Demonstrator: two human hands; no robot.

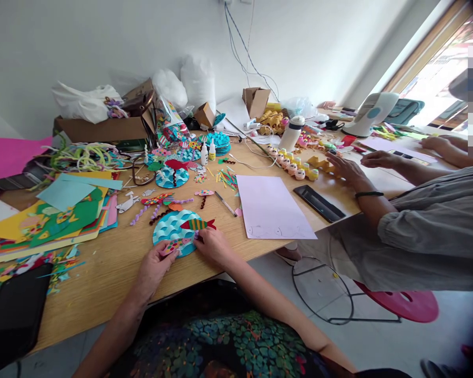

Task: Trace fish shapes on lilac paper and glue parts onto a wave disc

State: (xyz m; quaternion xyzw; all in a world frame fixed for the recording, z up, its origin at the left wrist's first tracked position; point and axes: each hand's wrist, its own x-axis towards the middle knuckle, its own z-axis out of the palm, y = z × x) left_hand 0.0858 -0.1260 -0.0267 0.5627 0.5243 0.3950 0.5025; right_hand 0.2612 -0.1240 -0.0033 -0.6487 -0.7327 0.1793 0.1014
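Note:
A round blue wave-patterned disc lies on the table near its front edge. My left hand pinches a pink fish cutout with coloured dots over the disc's lower part. At the disc's right side, my right hand is closed on a small purple piece beside the fish's tip. A striped green and yellow fish with red ends lies across the disc, just above my right hand. Behind the disc are a red patterned fish and twisted purple pipe cleaners.
A lilac sheet, a pen and a black tray lie to the right. Paper sheets and a phone are left. Glue bottles stand behind. Another person's hands are at the right.

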